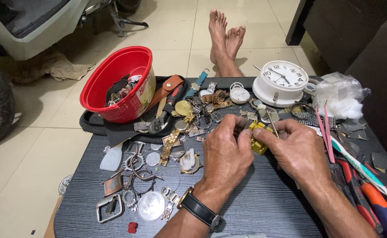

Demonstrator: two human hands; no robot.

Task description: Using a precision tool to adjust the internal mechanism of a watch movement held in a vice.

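Note:
My left hand (225,152) and my right hand (297,149) meet over the middle of a dark striped table (264,202). Between their fingertips sits a small yellow block-shaped tool (259,137), gripped from both sides. A thin metal pin (271,121) sticks up beside my right fingers. I wear a gold watch on a black strap (196,207) on the left wrist. Loose watches, cases and bracelet parts (193,112) lie just beyond and to the left of my hands.
A red plastic bucket (118,83) of parts rests on a black pouch at the back left. A white alarm clock (282,81) and a clear bag of cotton (341,97) stand at the back right. Pliers, screwdrivers and a toothbrush (365,172) lie along the right edge.

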